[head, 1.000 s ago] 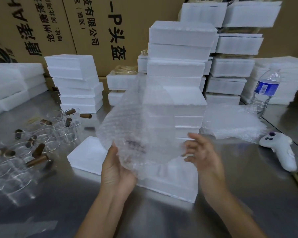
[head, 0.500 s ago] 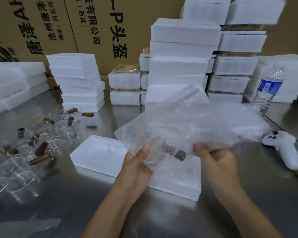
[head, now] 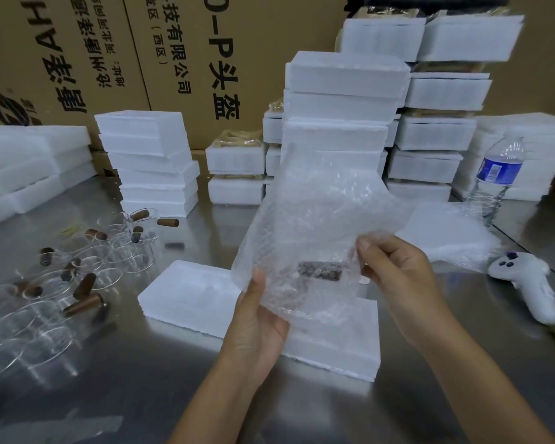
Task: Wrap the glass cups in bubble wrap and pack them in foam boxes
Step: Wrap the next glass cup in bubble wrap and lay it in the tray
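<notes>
A bubble wrap sheet is held upright above the open foam box, which lies on the tabletop. The sheet's lower left part is gripped by the left hand, thumb in front, fingers hidden behind. Its right edge is pinched by the right hand between thumb and curled fingers. A glass cup is enclosed in the wrap between the two hands; only its brown handle is seen clearly. Well to the left, unwrapped glass cups are grouped on the tabletop. Behind, stacked foam boxes stand; a water bottle and white controller are at right.
</notes>
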The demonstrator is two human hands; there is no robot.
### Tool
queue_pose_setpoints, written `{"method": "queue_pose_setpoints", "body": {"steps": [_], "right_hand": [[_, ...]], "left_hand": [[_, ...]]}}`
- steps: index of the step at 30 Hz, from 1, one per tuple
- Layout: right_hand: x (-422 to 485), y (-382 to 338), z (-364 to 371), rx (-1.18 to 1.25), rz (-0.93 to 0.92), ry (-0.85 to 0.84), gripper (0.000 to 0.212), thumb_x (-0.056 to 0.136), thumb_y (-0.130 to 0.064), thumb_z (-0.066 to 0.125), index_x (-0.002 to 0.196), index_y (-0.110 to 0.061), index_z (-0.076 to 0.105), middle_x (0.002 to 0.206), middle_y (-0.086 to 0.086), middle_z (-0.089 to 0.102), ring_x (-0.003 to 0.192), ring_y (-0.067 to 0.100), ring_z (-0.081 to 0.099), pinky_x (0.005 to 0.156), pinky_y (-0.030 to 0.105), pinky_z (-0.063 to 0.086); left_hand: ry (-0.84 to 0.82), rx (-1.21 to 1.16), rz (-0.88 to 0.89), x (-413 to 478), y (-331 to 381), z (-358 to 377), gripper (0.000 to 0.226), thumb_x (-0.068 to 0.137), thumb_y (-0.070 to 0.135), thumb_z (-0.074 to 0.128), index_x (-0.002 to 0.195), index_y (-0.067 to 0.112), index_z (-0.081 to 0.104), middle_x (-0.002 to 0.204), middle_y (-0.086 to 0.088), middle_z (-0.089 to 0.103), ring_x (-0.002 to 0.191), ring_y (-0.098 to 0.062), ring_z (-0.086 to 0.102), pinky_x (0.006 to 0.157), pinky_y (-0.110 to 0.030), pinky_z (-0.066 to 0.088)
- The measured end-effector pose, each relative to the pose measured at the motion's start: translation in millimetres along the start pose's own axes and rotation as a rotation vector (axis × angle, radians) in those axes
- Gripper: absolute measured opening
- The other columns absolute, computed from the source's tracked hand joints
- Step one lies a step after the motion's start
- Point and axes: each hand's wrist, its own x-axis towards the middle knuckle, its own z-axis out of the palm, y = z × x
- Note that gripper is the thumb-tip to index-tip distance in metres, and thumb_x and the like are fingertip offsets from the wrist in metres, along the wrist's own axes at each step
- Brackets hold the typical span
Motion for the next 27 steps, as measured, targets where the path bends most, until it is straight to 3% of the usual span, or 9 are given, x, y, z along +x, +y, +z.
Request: {"method": "queue_pose_setpoints", "body": {"steps": [3, 6, 8, 14, 16, 19, 21, 24, 27], "right_hand": [[-6, 2, 2, -0.079, -0.008, -0.07, 0.021, 0.081, -0.023, 0.056, 0.07, -0.006, 0.061, 0.061, -0.006, 0.064, 0.064, 0.006, 0.061, 0.069, 0.017, 0.05], [-7, 4, 2, -0.13, -0.001, -0.119, 0.02, 0.086, 0.008, 0.052, 0.072, -0.001, 0.062, 0.063, -0.005, 0.066, 0.065, 0.005, 0.064, 0.071, 0.017, 0.052], [-6, 4, 3, -0.135, -0.001, -0.116, 0.021, 0.086, 0.013, 0.049, 0.074, 0.003, 0.063, 0.064, -0.004, 0.065, 0.067, 0.009, 0.064, 0.071, 0.021, 0.052], [1, 2, 8, -0.089, -0.002, -0.022, 0.023, 0.09, -0.017, 0.055, 0.076, -0.019, 0.073, 0.077, -0.001, 0.071, 0.079, 0.016, 0.066, 0.08, 0.03, 0.052], [3, 1, 9, -0.086, 0.005, -0.016, 0.025, 0.09, -0.023, 0.054, 0.075, -0.028, 0.073, 0.076, -0.009, 0.071, 0.078, 0.007, 0.067, 0.076, 0.021, 0.054], [4, -5, 16, -0.131, 0.013, 0.034, 0.047, 0.097, 0.0, 0.045, 0.071, -0.029, 0.073, 0.066, -0.016, 0.068, 0.066, -0.002, 0.064, 0.06, 0.007, 0.047], [5, -7, 18, -0.206, 0.092, 0.125, 0.048, 0.092, 0.012, 0.041, 0.056, -0.009, 0.064, 0.056, -0.002, 0.06, 0.058, 0.011, 0.059, 0.047, 0.0, 0.038], [9, -9, 13, -0.27, 0.267, 0.197, 0.043, 0.091, 0.015, 0.039, 0.059, -0.013, 0.033, 0.063, 0.002, 0.034, 0.056, 0.01, 0.032, 0.033, 0.002, 0.03], [16, -11, 11, -0.265, 0.258, 0.216, 0.043, 0.089, 0.013, 0.042, 0.058, -0.014, 0.035, 0.061, 0.0, 0.035, 0.053, 0.008, 0.033, 0.032, 0.003, 0.029]], "left_hand": [[0.03, -0.095, 0.003, 2, 2, -2, 0.067, 0.037, 0.044, 0.094, 0.096, 0.017, 0.077, 0.111, -0.011, 0.07, 0.099, -0.026, 0.069, 0.081, -0.038, 0.057], [0.023, -0.171, -0.017, 3, 5, -4, 0.069, 0.038, 0.04, 0.095, 0.099, 0.014, 0.076, 0.113, -0.013, 0.069, 0.102, -0.028, 0.067, 0.089, -0.044, 0.054], [0.025, -0.174, -0.031, 3, 5, -5, 0.071, 0.039, 0.041, 0.095, 0.102, 0.014, 0.076, 0.117, -0.014, 0.067, 0.107, -0.031, 0.064, 0.094, -0.047, 0.05], [0.046, -0.09, -0.034, 5, 5, -5, 0.074, 0.033, 0.045, 0.095, 0.098, 0.016, 0.077, 0.116, -0.013, 0.067, 0.105, -0.03, 0.065, 0.09, -0.042, 0.053], [0.038, -0.035, -0.032, 4, 4, -4, 0.079, 0.033, 0.047, 0.095, 0.103, 0.016, 0.075, 0.116, -0.013, 0.067, 0.103, -0.028, 0.066, 0.088, -0.039, 0.055], [-0.033, 0.072, -0.013, 3, 4, 0, 0.091, 0.035, 0.047, 0.094, 0.115, 0.015, 0.065, 0.116, -0.012, 0.067, 0.104, -0.027, 0.066, 0.078, -0.036, 0.057], [-0.089, 0.171, -0.009, 1, 5, 1, 0.091, 0.035, 0.046, 0.094, 0.116, 0.019, 0.063, 0.112, -0.009, 0.069, 0.104, -0.026, 0.066, 0.075, -0.033, 0.057], [-0.103, 0.268, -0.018, -2, 5, 2, 0.1, 0.033, 0.047, 0.094, 0.121, 0.022, 0.054, 0.11, -0.003, 0.071, 0.105, -0.023, 0.066, 0.073, -0.032, 0.057], [-0.063, 0.275, -0.012, -3, 5, 2, 0.102, 0.03, 0.046, 0.095, 0.12, 0.023, 0.054, 0.108, 0.0, 0.072, 0.102, -0.019, 0.068, 0.072, -0.027, 0.057]]}}
